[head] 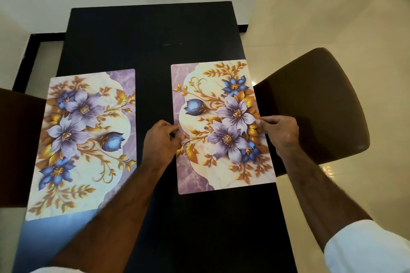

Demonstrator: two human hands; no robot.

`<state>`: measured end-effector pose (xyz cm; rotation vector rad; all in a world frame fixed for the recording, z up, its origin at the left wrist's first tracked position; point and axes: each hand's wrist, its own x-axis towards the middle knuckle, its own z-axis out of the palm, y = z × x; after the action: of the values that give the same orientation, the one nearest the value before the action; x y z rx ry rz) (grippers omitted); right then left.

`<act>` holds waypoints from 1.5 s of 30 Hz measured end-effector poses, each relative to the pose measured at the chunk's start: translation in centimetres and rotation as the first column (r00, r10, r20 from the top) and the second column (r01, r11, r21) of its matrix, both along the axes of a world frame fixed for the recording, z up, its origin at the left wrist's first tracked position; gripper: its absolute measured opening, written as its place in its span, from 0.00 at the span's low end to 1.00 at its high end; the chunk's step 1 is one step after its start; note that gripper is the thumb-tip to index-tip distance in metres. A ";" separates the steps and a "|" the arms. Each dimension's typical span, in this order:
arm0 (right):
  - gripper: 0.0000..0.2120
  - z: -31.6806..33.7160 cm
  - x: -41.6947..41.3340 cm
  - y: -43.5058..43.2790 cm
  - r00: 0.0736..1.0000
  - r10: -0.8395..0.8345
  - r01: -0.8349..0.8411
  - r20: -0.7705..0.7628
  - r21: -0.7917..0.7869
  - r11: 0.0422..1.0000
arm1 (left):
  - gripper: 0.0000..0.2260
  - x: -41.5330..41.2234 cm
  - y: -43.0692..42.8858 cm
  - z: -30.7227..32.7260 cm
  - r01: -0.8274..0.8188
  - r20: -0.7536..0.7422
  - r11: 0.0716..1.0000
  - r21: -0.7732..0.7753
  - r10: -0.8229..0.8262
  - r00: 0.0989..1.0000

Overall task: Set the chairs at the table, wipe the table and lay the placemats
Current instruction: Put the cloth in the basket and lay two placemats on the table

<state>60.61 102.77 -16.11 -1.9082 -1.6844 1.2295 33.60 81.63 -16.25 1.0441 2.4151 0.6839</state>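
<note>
We pinch the right-hand floral purple-and-gold rectangular placemat at nine and three o'clock, left hand and right hand closed on its edges. Probably squaring it to the brown padded chair; its twin placemat lies flat at nine o'clock on the black table.

Table top dark, matt, smooth; two placemats, left and right, smooth printed sheet with a soft sheen, plastic-like. Chair seat brown, leather-like, slight gloss; floor cream tile, polished, reflective; sleeve white cloth.
</note>
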 end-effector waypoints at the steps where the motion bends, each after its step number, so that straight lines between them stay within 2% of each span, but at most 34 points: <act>1: 0.19 0.3 0.2 -0.1 1.000 -0.015 0.015 0.009 0.006 1.000 | 0.18 0.1 -0.1 0.3 -0.005 0.018 0.999 0.033 0.004 1.000; 3: 0.23 1.5 0.2 -0.7 0.994 0.000 -0.009 0.111 0.082 0.997 | 0.16 -0.2 -1.1 1.2 -0.049 0.012 0.991 0.126 0.048 0.999; 5: 0.21 3.4 -0.9 -2.6 0.969 0.028 -0.088 0.247 0.236 0.968 | 0.14 -1.8 -3.3 2.2 -0.130 -0.028 0.970 0.207 0.139 0.990; 7: 0.19 4.8 -3.9 -5.9 0.955 0.108 -0.203 0.277 0.344 0.917 | 0.13 -4.6 -6.8 2.9 -0.194 -0.088 0.951 0.241 0.220 0.972; 10: 0.17 4.9 -11.7 -12.7 0.896 0.386 -0.439 0.217 0.316 0.841 | 0.14 -11.2 -13.7 3.4 -0.283 -0.205 0.933 0.221 0.328 0.922; 13: 0.18 4.0 -19.8 -18.6 0.827 0.537 -0.561 0.165 0.227 0.796 | 0.18 -18.6 -19.6 3.8 -0.420 -0.280 0.906 0.055 0.418 0.864; 14: 0.17 3.6 -22.1 -19.9 0.824 0.547 -0.566 0.146 0.190 0.802 | 0.21 -20.7 -21.0 3.8 -0.472 -0.252 0.881 -0.006 0.456 0.854; 16: 0.16 3.1 -25.7 -21.5 0.822 0.551 -0.568 0.144 0.148 0.809 | 0.22 -23.3 -22.4 3.8 -0.548 -0.090 0.834 -0.067 0.542 0.835; 18: 0.18 2.8 -28.4 -22.7 0.825 0.517 -0.555 0.226 0.158 0.817 | 0.16 -24.8 -23.1 3.7 -0.602 0.167 0.797 -0.041 0.600 0.783; 19: 0.20 2.8 -29.3 -23.2 0.833 0.485 -0.533 0.268 0.152 0.832 | 0.12 -25.3 -23.3 3.6 -0.641 0.306 0.767 -0.030 0.618 0.725; 20: 0.21 2.7 -30.0 -23.7 0.839 0.449 -0.508 0.308 0.147 0.849 | 0.07 -25.7 -23.5 3.3 -0.662 0.411 0.750 -0.020 0.609 0.678; 21: 0.21 2.6 -30.1 -24.1 0.843 0.419 -0.487 0.338 0.147 0.861 | 0.04 -25.8 -23.5 3.2 -0.658 0.449 0.753 -0.018 0.594 0.668; 22: 0.20 2.4 -30.3 -24.8 0.845 0.398 -0.474 0.358 0.152 0.867 | 0.03 -26.2 -23.9 2.8 -0.647 0.455 0.763 -0.011 0.580 0.676; 26: 0.17 1.6 -30.4 -26.9 0.837 0.378 -0.476 0.397 0.185 0.860 | 0.12 -26.7 -24.6 2.1 -0.568 0.332 0.823 0.025 0.529 0.781; 32: 0.20 1.8 -31.2 -27.5 0.828 0.374 -0.482 0.419 0.189 0.856 | 0.13 -27.6 -24.9 1.6 -0.444 0.159 0.894 0.067 0.429 0.889; 45: 0.24 1.2 -31.1 -27.6 0.872 0.331 -0.414 0.361 0.183 0.892 | 0.15 -28.2 -25.1 1.2 -0.388 0.106 0.920 0.045 0.382 0.918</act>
<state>29.46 75.12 -14.88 -1.7428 -2.3483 0.7841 5.38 56.48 -15.08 0.5400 2.5515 0.9246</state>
